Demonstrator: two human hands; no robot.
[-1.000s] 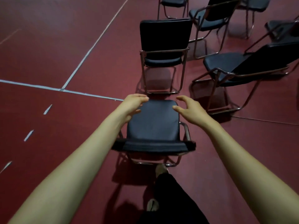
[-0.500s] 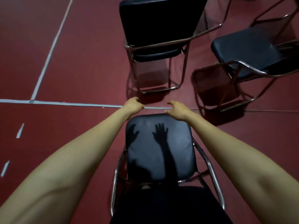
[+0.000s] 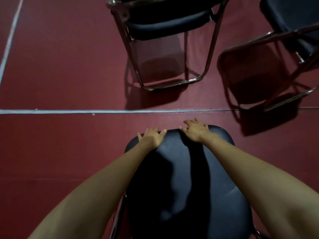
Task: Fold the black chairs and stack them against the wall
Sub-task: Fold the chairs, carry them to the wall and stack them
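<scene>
Looking down from the head view, the nearest black chair (image 3: 221,195) fills the bottom middle of the picture, right under the person's arms. Its soft seat is dark and shiny, and the shadows of the two arms lie across it. A bit of its metal tube (image 3: 120,210) shows beside the left arm.

The left hand (image 3: 151,137) lies flat on the far edge of the seat, near the left corner. Its fingers are spread out and almost straight. The right hand (image 3: 196,130) lies on the same edge, a little farther along, and its spread fingers reach just past the edge. Neither hand is wrapped around anything. The two hands are near each other but not touching, with a strip of seat between them.

A white line (image 3: 103,111) runs across the red floor (image 3: 60,66) just beyond the hands. Past the line a second black chair (image 3: 165,26) stands unfolded on its metal legs. A third black chair (image 3: 291,18) stands unfolded at the top right, beside the second one.
</scene>
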